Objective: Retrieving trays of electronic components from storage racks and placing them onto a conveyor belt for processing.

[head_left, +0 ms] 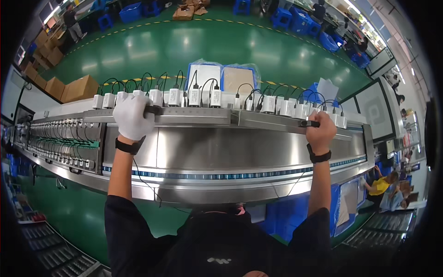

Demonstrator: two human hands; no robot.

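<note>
A long metal rack [194, 117] lies across the far side of the steel conveyor, with a seam near its middle. White power adapters [174, 97] stand in a row along its far edge, black cables looping up from them. My left hand [132, 117], in a white glove, is closed around a black handle [152, 110] on the left part of the rack. Bare, my right hand [321, 131] grips another black handle [309, 123] on the right part. Each wrist has a black band, and thin cords hang down in front of the conveyor.
Under the rack runs a steel conveyor bed [221, 150] with a blue roller strip [217, 176] along its near side. Another rack of cabled adapters [64, 143] sits at left. Cardboard boxes [78, 88] and lined blue bins [237, 79] stand beyond. A person in yellow [384, 185] is at right.
</note>
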